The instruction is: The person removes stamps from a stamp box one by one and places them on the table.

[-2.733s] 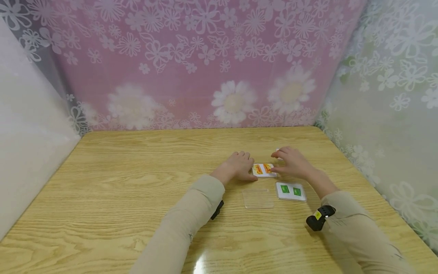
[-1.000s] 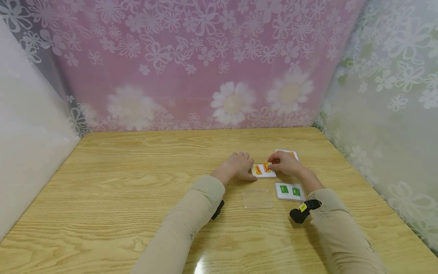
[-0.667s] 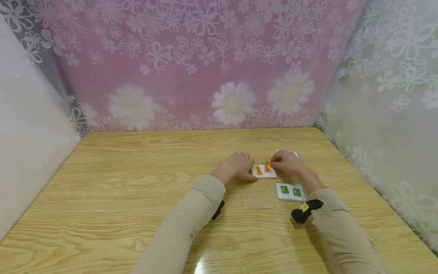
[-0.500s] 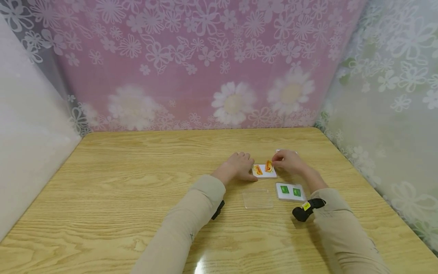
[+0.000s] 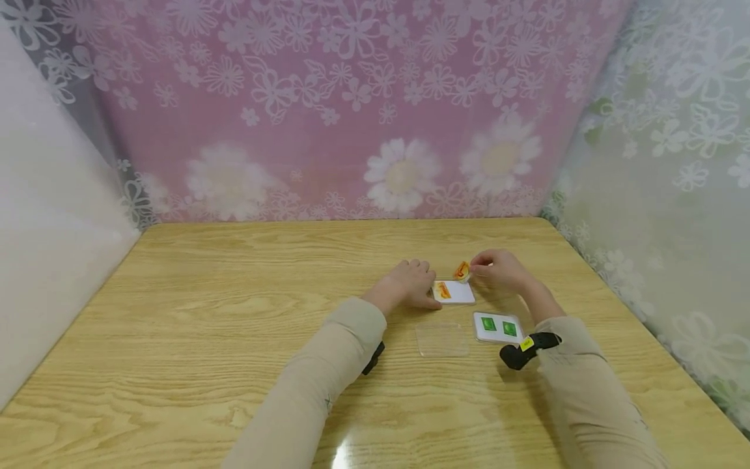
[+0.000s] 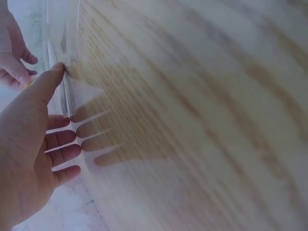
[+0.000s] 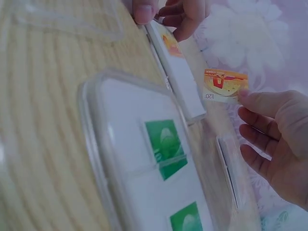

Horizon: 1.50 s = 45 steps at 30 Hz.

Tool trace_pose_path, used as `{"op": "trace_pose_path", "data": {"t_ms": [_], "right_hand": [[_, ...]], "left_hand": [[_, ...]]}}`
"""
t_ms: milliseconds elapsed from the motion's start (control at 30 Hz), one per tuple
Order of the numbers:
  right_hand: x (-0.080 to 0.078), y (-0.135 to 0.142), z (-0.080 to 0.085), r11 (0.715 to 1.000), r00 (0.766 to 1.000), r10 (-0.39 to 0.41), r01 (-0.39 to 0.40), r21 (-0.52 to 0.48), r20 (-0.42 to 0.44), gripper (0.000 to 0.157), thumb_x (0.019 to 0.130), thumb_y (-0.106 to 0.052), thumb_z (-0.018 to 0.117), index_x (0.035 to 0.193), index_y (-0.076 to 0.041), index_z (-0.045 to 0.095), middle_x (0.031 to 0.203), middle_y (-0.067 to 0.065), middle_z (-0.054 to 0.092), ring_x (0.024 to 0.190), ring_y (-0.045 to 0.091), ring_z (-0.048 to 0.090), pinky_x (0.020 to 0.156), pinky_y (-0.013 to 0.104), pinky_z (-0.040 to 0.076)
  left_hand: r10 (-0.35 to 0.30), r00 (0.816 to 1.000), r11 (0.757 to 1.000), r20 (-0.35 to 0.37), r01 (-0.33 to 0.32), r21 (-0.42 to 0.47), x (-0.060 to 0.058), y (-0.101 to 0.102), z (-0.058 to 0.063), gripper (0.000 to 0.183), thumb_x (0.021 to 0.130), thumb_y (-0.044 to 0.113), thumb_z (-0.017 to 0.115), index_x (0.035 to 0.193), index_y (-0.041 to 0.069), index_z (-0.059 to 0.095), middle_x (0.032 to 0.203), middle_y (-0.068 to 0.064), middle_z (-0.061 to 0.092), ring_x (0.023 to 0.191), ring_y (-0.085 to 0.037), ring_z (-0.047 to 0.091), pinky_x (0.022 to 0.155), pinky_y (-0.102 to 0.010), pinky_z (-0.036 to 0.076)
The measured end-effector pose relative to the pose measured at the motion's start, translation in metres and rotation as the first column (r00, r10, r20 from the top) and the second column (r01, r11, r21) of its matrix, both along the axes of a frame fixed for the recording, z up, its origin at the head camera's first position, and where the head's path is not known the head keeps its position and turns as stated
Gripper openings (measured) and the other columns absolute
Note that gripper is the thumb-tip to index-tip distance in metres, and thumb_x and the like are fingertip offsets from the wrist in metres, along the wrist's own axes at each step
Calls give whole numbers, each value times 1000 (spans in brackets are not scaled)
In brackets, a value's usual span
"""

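Between thumb and fingertip, my right hand [image 5: 502,268] pinches an orange-and-yellow postage stamp [image 7: 226,85] by its edge, with "120" printed in one corner. The stamp is raised off a white card in a clear plastic case [image 5: 461,294], just past its far right corner. At the case's left end, my left hand [image 5: 410,285] steadies it, thumb at the near edge and fingers at the far edge. One similar orange stamp [image 5: 443,290] lies on the left half of that card. The fingers' contact is partly hidden in the head view.
A case with two green stamps [image 5: 498,328] lies nearer me, right of a transparent plastic lid [image 5: 442,340]. Another flat case [image 7: 231,168] sits under the right hand, hidden in the head view. A flowered curtain [image 5: 351,163] stands behind the table.
The right hand has pinched the right stamp and lifted it off the card, moving it away and slightly right. That half of the card is now bare white. The left hand has stayed put.
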State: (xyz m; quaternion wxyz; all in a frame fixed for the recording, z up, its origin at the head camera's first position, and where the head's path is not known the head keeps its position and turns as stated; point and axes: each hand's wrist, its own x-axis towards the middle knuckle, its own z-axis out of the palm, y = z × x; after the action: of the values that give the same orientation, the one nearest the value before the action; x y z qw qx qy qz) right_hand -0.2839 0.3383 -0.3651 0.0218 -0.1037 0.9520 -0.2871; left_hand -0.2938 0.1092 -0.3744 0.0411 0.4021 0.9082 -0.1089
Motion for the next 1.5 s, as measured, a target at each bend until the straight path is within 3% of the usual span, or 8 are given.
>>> {"op": "trace_pose_path", "data": {"t_ms": [367, 733, 967, 1500], "right_hand": [[-14, -8, 2, 999, 998, -32, 33, -29, 53, 26, 94, -19, 56, 106, 4, 62, 99, 16, 62, 85, 23, 53, 73, 34, 43], [-21, -25, -4, 999, 995, -45, 43, 31, 90, 19, 92, -16, 58, 96, 1, 63, 84, 9, 59, 74, 18, 47, 63, 29, 39], [-25, -32, -8, 997, 996, -37, 32, 73, 77, 14, 90, -13, 58, 88, 1, 62, 72, 6, 56, 67, 17, 47, 60, 28, 37], [-31, -38, -11, 983, 993, -75, 59, 172, 88, 12, 90, -12, 59, 84, -1, 60, 75, 6, 57, 69, 19, 49, 63, 30, 39]], "left_hand": [[7, 1000, 1000, 5, -7, 5, 0, 1, -1, 71, 86, 68, 42, 134, 16, 47, 128, -2, 47, 117, -18, 44, 100, -37, 35], [11, 1000, 1000, 27, -11, -9, 3, -1, 1, 72, 86, 68, 43, 136, 16, 45, 129, -3, 46, 118, -18, 44, 101, -37, 34], [10, 1000, 1000, 5, -10, -13, 3, -1, 1, 75, 86, 68, 42, 140, 17, 41, 132, -2, 45, 120, -18, 43, 102, -38, 33], [-2, 1000, 1000, 3, 2, 1, 4, -3, 2, 71, 85, 68, 44, 136, 19, 45, 126, -1, 47, 115, -17, 45, 100, -39, 35]]}}
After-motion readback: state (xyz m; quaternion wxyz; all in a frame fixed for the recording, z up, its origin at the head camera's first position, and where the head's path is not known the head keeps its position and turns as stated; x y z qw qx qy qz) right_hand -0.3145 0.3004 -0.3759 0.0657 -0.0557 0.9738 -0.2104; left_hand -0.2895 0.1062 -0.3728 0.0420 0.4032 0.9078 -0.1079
